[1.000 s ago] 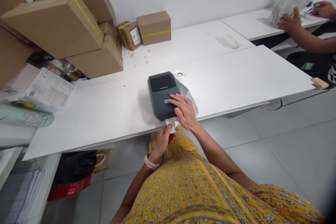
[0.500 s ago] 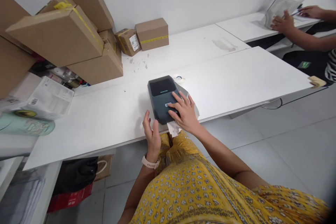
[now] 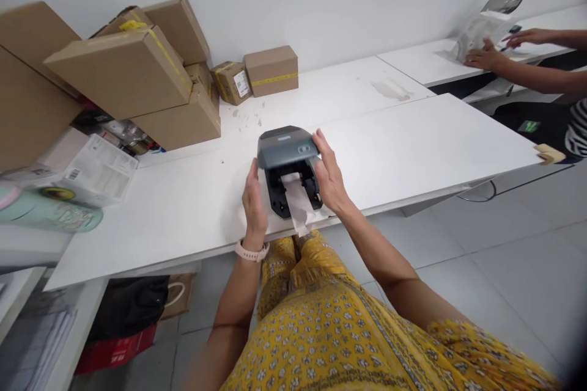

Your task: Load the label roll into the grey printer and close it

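Note:
A dark grey label printer (image 3: 275, 200) stands near the table's front edge with its lid (image 3: 287, 149) raised and tilted back. Both of my hands grip the lid from its sides. My left hand (image 3: 255, 201) has its fingertips against the left edge. On the other side, my right hand (image 3: 329, 174) holds the right edge, its thumb toward the front. Inside the printer's black body, a strip of whitish label paper (image 3: 299, 201) runs out over the front and hangs past the table edge. A pink watch band (image 3: 252, 252) is around my left wrist.
Brown cardboard boxes (image 3: 121, 73) are stacked at the left, with two smaller ones (image 3: 273, 70) by the wall. A white carton (image 3: 98, 168) and a mint-green bottle (image 3: 55, 208) lie at the far left. At the right, another person's hands (image 3: 486, 56) handle a clear bag.
The printer's lid has come up from closed to raised, showing its inside. My right hand has moved from the lid's top to its right edge; my left hand has risen to the left edge.

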Available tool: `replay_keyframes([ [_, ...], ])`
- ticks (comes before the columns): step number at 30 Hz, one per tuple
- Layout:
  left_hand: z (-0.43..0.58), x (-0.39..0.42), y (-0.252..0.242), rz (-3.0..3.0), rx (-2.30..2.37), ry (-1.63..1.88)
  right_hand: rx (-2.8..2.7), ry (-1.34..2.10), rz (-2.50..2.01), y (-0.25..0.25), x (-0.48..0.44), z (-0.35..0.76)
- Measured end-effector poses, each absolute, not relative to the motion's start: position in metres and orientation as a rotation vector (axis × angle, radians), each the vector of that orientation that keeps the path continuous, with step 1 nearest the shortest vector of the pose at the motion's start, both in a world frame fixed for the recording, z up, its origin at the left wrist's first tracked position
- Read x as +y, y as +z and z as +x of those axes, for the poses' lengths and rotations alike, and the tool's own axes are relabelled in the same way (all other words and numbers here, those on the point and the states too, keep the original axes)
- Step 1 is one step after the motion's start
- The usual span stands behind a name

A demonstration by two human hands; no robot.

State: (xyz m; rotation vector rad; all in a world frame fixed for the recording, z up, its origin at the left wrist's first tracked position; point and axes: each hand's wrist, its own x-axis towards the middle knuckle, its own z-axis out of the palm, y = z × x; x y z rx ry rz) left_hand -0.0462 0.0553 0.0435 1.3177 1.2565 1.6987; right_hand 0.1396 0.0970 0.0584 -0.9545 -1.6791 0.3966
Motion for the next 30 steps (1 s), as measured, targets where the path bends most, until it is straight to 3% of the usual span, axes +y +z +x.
replay_keyframes([
  [3, -0.049, 0.091, 0.040, 1.274, 1.378, 1.721, -1.725, 0.249, -0.936, 0.088, 0.149, 0.124],
  [6, -0.048, 0.113, 0.022, 1.239, 1.636, 1.494, -1.750, 0.121, -0.936, 0.107, 0.205, 0.107],
  [12, -0.046, 0.115, 0.007, 1.339, 1.767, 1.213, -1.897, 0.148, -1.074, 0.128, 0.289, 0.099],
  [19, -0.038, 0.110, 0.017, 1.336, 1.853, 1.188, -1.996, 0.059, -0.947, 0.117, 0.221, 0.127],
  [23, -0.038, 0.111, 0.015, 1.338, 1.865, 1.190, -2.606, 0.323, -0.941, 0.088, 0.181, 0.130],
  [30, -0.038, 0.110, 0.010, 1.296, 1.870, 1.206, -3.221, 0.324, -1.014, 0.077, 0.198, 0.101],
])
